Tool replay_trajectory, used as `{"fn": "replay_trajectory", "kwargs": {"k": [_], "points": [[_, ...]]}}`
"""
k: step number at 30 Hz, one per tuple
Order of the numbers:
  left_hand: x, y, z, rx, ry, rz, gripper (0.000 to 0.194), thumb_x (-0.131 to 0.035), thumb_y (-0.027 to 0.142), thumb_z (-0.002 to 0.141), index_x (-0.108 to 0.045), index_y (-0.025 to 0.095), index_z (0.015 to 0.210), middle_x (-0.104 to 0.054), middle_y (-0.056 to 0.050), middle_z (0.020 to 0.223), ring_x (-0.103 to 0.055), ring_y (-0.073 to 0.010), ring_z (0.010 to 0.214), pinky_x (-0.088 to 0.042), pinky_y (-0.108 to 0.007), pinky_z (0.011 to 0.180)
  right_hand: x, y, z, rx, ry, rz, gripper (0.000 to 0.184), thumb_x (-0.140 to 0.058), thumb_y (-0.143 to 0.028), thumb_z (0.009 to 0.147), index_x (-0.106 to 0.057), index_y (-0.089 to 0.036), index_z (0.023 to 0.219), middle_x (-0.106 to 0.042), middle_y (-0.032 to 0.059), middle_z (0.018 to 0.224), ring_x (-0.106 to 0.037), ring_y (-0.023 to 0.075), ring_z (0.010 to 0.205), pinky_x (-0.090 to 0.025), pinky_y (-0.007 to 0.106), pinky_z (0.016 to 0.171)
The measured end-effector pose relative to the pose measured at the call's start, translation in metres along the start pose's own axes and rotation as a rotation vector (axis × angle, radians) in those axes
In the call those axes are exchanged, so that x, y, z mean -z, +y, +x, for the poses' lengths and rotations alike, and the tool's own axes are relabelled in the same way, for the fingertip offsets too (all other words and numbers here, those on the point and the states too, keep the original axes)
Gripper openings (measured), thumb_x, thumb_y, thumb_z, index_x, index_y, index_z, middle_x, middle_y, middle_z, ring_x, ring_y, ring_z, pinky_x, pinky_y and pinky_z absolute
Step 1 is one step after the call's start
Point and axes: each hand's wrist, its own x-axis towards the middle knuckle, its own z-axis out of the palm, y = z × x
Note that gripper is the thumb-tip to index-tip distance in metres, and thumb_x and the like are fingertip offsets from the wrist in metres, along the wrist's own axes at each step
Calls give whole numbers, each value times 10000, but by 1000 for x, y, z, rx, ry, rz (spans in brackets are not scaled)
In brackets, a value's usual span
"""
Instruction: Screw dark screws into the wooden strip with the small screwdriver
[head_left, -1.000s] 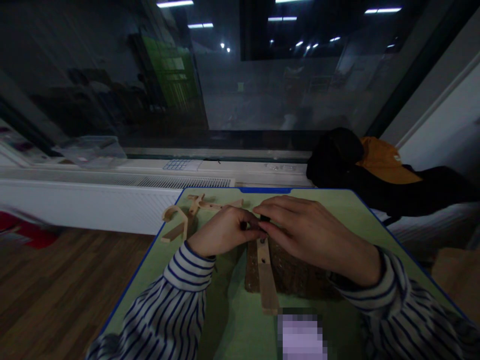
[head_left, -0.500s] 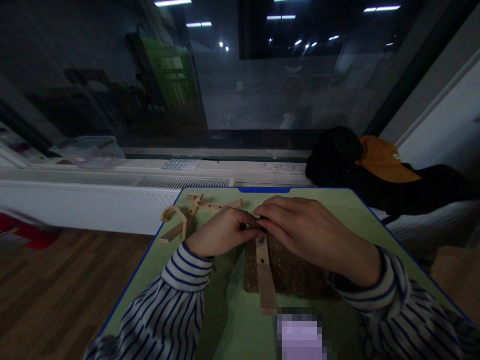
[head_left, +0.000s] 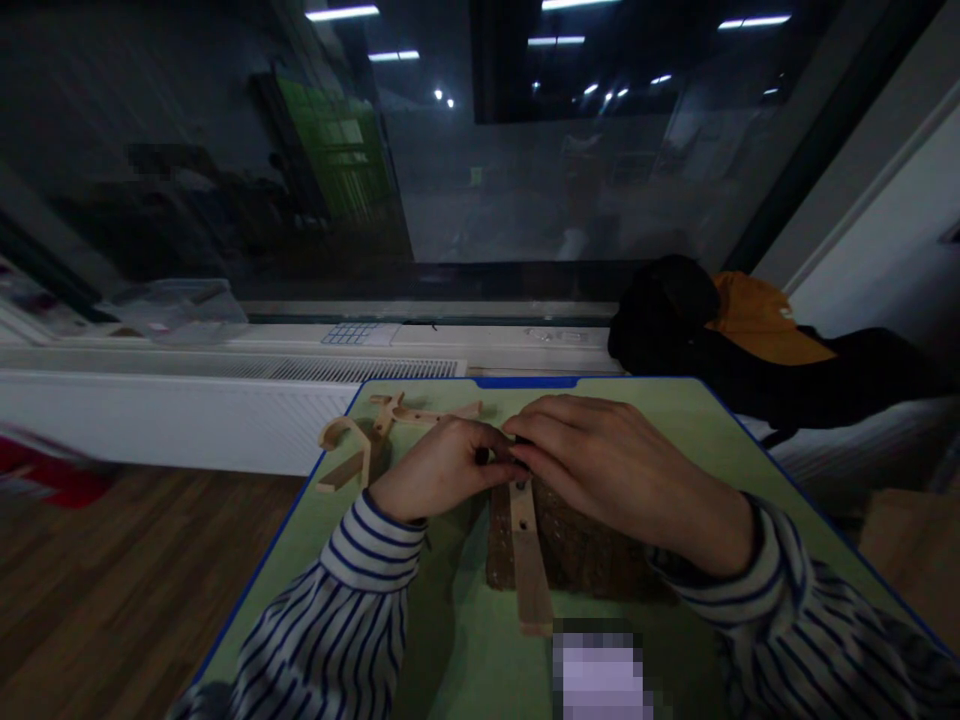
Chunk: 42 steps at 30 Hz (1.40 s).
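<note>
A pale wooden strip with drilled holes (head_left: 532, 575) lies across a brown rough-faced block (head_left: 600, 550), its near end overhanging the block's front edge. At the strip's far end my left hand (head_left: 450, 462) is closed in a pinch, thumb and fingertips beside a small dark piece in the wood. My right hand (head_left: 607, 460) comes in from the other side, its fingertips pressed together at the same spot. What the fingers grip there is too small and too hidden to name. The strip's far end is covered by the hands.
Wooden pieces, one with a curved hook (head_left: 349, 440), lie at the table's far left. A pixelated pale purple patch (head_left: 602, 675) is at the near edge. Behind the green table (head_left: 450, 640) are a radiator (head_left: 225, 400), a clear plastic box (head_left: 176, 308) and an orange cap (head_left: 772, 325).
The view has shifted very slightly. Both hands stay pinched at the strip's far end, with hardly any visible movement.
</note>
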Motion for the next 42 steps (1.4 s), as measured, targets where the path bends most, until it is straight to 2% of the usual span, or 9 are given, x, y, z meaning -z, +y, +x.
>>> {"fn": "replay_trajectory", "kwargs": {"k": [4, 17, 28, 34, 38, 42], "points": [[-1, 0, 0, -15, 28, 7, 146, -612, 283, 796, -699, 166, 812, -713, -21, 742, -631, -155, 679, -438, -259, 618, 1, 0, -1, 12, 2, 62, 251, -429, -216, 905, -529, -181, 1133, -610, 69, 1085, -572, 201, 963, -441, 341, 818], [-1, -1, 1, -37, -62, -63, 170, -571, 260, 841, -701, 161, 887, -727, -38, 847, -651, -157, 776, -461, -252, 699, 0, 1, -1, -15, -29, -42, 204, -423, -236, 915, -565, -178, 1050, -619, 57, 979, -591, 202, 878, -452, 338, 749], [0, 1, 0, 31, -25, -34, 186, -629, 321, 783, -704, 174, 868, -724, -28, 831, -645, -162, 751, -464, -264, 706, -1, 2, 1, -6, -23, -54, 194, -421, -247, 918, -565, -177, 1027, -617, 50, 955, -588, 193, 847, -441, 323, 718], [-2, 0, 0, 6, -5, -34, 165, -608, 288, 800, -698, 165, 864, -726, -36, 835, -647, -164, 761, -466, -271, 699, 1, 1, 0, -16, -27, -33, 216, -402, -271, 923, -557, -178, 1043, -615, 50, 973, -587, 198, 866, -451, 335, 732], [-1, -1, 0, 8, -9, -42, 155, -605, 276, 803, -697, 161, 851, -726, -36, 829, -648, -162, 761, -468, -267, 695, 1, 1, -1, -2, -35, 26, 221, -420, -232, 912, -547, -170, 1082, -616, 66, 1014, -582, 197, 922, -448, 339, 779], [0, 0, 0, 1, -24, -48, 158, -605, 280, 809, -697, 161, 857, -726, -33, 838, -648, -158, 768, -466, -269, 708, 1, 1, -1, -7, -33, 29, 200, -444, -203, 900, -564, -172, 1057, -623, 64, 986, -591, 192, 887, -450, 335, 758]]}}
